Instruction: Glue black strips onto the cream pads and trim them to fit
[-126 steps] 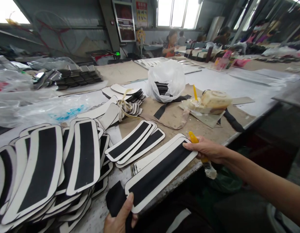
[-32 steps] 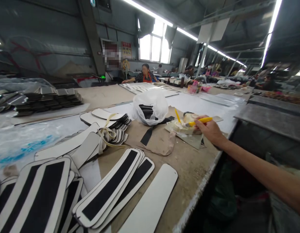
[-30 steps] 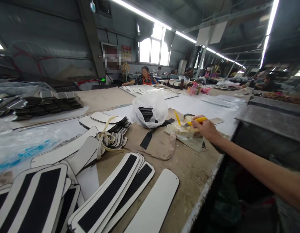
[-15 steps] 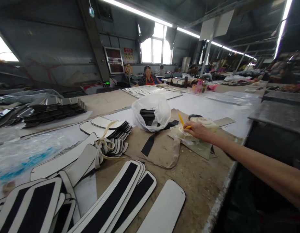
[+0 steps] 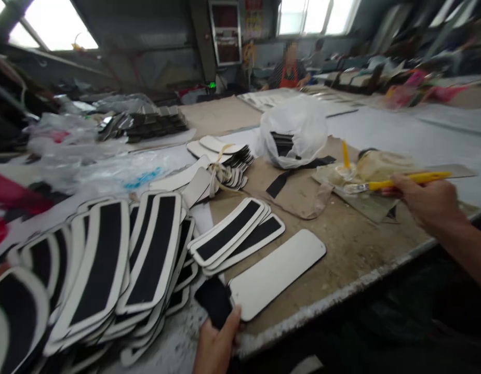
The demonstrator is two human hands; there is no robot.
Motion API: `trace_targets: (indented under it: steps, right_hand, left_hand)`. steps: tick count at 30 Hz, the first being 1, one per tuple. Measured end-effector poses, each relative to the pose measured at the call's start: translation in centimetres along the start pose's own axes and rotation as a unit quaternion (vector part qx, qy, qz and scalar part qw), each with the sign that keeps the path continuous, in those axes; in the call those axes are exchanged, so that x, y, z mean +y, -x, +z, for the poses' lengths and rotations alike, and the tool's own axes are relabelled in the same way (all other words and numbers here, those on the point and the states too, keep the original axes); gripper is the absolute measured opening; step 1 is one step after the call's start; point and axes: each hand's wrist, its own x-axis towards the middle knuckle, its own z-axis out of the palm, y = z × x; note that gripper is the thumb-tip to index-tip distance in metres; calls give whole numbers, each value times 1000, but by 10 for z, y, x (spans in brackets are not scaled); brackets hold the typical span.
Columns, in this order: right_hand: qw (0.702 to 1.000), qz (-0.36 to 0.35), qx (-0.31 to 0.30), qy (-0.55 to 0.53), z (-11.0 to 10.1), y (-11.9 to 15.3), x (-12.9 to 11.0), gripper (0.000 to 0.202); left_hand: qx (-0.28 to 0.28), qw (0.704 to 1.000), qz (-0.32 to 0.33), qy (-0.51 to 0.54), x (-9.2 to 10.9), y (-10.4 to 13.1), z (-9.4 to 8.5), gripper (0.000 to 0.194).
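Note:
My right hand (image 5: 435,202) is closed round the yellow handle of a flat paintbrush (image 5: 396,182). Its bristles, coated in whitish paste, point left beside an open pot of pale glue (image 5: 344,172). A second yellow handle (image 5: 345,154) stands up out of that pot. At the front edge of the table, my left hand (image 5: 217,343) is closed on a black strip (image 5: 214,300), its thumb by the near corner of a white curved panel (image 5: 279,272). White panels with black strips on them (image 5: 228,231) lie fanned out just behind. Some left fingers are hidden.
Piles of black-and-white panels (image 5: 98,265) cover the left side. Behind are a tied bundle (image 5: 225,176), a white plastic bag (image 5: 293,117) of black pieces and clear plastic sheeting (image 5: 111,171). A person in a red apron (image 5: 289,72) sits across the table.
The view has turned left and down. My right hand has drawn the brush back from the pot, its bristles now showing. My left hand has come into view with the black strip.

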Motion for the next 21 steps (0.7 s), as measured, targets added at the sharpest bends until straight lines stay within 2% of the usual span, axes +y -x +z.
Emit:
trace_targets:
  steps: [2, 3, 6, 9, 11, 15, 18, 21]
  right_hand:
    - [982, 39, -88, -162, 8, 47, -16, 15]
    - [965, 72, -144, -204, 13, 73, -26, 14]
    - [906, 145, -288, -275, 28, 149, -60, 18]
    - [866, 160, -359, -309, 44, 199, -85, 27]
    - [848, 179, -379, -323, 51, 215, -94, 30]
    - [828, 234, -381, -338, 58, 226, -98, 34]
    - [836, 227, -382, -321, 60, 229, -96, 34]
    - [864, 170, -388, -271, 59, 228, -93, 32]
  left_hand:
    - [-2, 977, -25, 214, -3, 6, -1, 44]
    - [-7, 966, -32, 257, -2, 7, -2, 43]
    - [-27, 954, -29, 297, 4, 7, -6, 40]
    - [-45, 953, -22, 298, 7, 7, -8, 38]
    - [-52, 953, -16, 298, 5, 7, -8, 38]
    - [-60, 950, -6, 305, 3, 8, -9, 35]
    - [-58, 949, -3, 311, 3, 9, -9, 33]
    - [-54, 949, -1, 312, 2, 9, -9, 33]
